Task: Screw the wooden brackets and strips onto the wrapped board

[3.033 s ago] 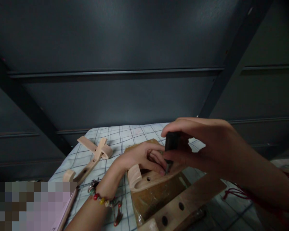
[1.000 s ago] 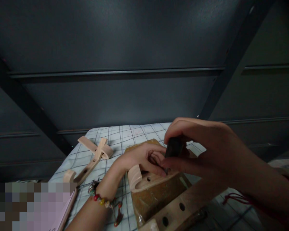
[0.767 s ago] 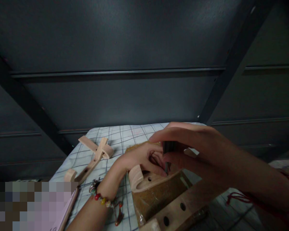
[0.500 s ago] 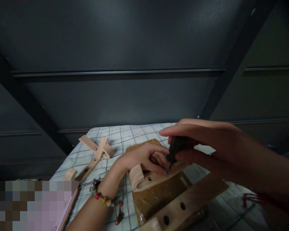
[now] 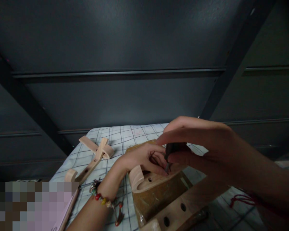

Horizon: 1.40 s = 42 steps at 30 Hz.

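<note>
My left hand [image 5: 142, 158] rests on a curved pale wooden piece [image 5: 144, 179] with a hole in its top, fingers curled down onto it and pinched near a small metal tip. My right hand [image 5: 202, 147] is closed round a short dark-handled tool [image 5: 171, 150], whose tip [image 5: 167, 167] points down onto the wooden piece by the left fingertips. The piece lies on a brown block [image 5: 156, 195]. A beaded bracelet [image 5: 103, 199] circles the left wrist.
A checked cloth [image 5: 120, 136] covers the table. Jointed pale wooden strips [image 5: 93, 157] lie at the left. A wooden bar with two holes [image 5: 180, 208] sits in front of the brown block. A dark panelled wall [image 5: 135, 64] rises behind. A pink sheet [image 5: 65, 211] lies at bottom left.
My right hand has kept twisting the dark-handled tool in place, its fingers shifting round the handle. The left hand and the wooden piece have stayed where they were.
</note>
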Each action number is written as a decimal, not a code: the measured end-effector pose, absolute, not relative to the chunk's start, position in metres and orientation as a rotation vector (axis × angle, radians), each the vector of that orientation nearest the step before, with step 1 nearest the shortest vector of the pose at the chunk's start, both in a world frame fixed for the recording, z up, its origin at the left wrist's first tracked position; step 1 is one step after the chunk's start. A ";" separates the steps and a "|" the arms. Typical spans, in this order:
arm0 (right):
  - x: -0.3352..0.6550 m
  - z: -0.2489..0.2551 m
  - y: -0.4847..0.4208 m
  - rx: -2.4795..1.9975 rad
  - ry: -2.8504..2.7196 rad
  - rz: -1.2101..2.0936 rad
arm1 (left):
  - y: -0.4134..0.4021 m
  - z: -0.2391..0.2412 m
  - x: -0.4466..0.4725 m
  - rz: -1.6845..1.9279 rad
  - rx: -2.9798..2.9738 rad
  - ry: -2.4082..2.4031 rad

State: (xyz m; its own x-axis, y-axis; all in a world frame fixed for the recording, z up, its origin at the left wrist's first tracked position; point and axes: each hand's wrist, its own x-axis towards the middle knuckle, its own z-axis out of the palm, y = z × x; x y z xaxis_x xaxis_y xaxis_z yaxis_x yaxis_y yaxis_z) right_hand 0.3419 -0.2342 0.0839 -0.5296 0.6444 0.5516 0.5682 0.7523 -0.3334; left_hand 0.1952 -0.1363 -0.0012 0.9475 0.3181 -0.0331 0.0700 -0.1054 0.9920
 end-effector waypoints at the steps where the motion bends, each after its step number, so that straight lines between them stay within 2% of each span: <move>1: 0.345 0.085 -0.235 -0.891 -2.300 0.145 | -0.137 -0.001 0.195 0.219 1.667 0.306; 14: 0.340 0.083 -0.233 -1.034 -2.146 -0.081 | -0.136 0.002 0.195 0.285 1.807 0.274; 24: 0.350 0.088 -0.235 -0.979 -2.321 0.159 | -0.137 0.000 0.196 0.239 1.665 0.256; 42: 0.343 0.085 -0.235 -0.998 -2.197 0.011 | -0.134 0.001 0.196 0.255 1.782 0.234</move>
State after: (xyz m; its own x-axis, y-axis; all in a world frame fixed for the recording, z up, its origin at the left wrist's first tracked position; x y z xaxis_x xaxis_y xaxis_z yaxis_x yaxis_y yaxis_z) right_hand 0.3432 -0.2345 0.0849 -0.4475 0.6606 0.6027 0.6548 0.7011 -0.2823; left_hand 0.1957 -0.1339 0.0009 0.9548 0.2936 0.0463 0.0208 -0.2213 0.9750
